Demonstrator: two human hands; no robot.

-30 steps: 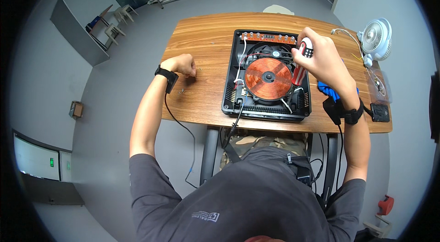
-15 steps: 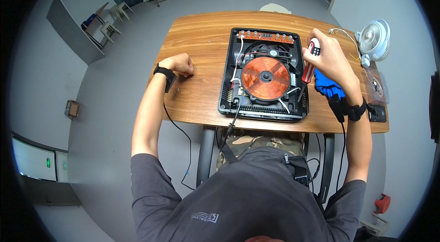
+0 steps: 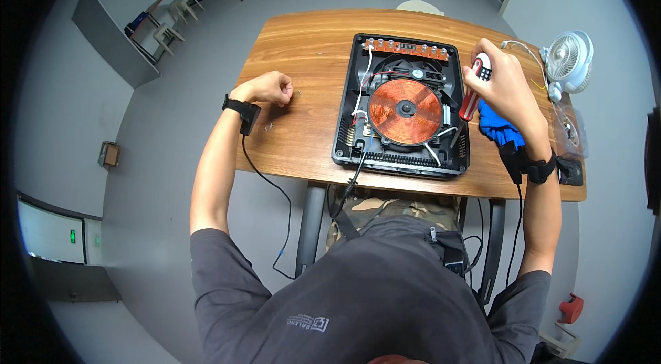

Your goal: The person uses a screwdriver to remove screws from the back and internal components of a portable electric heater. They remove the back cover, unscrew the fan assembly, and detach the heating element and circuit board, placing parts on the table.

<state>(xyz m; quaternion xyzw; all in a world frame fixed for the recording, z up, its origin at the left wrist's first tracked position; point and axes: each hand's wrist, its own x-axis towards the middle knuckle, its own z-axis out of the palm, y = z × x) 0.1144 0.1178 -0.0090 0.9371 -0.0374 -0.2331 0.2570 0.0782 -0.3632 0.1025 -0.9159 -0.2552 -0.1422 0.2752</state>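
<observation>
An opened induction cooker [image 3: 344, 150] lies on the wooden table, with its round copper coil [image 3: 394, 119] and an orange circuit board [image 3: 385, 47] along its far edge exposed. My right hand [image 3: 506, 81] grips a screwdriver [image 3: 470, 105] by its red and white handle, and the thin shaft slants down over the cooker's right edge. Where the tip rests I cannot make out. To the cooker's left, my left hand [image 3: 272, 87] hovers above the table with its fingers closed; whatever they pinch is hidden. Tiny pieces like screws [image 3: 268, 127] lie near it.
A blue cloth [image 3: 499, 126] lies beside my right wrist. Along the table's right side are a small white fan [image 3: 568, 61], a clear plastic box [image 3: 571, 133] and a black item [image 3: 570, 171]. A black cable [image 3: 350, 188] runs from the cooker over the near edge.
My left hand has lifted a little off the tabletop and shifted slightly left, fingers still closed. My right hand keeps the screwdriver at the cooker's right edge. The whole view has shifted slightly.
</observation>
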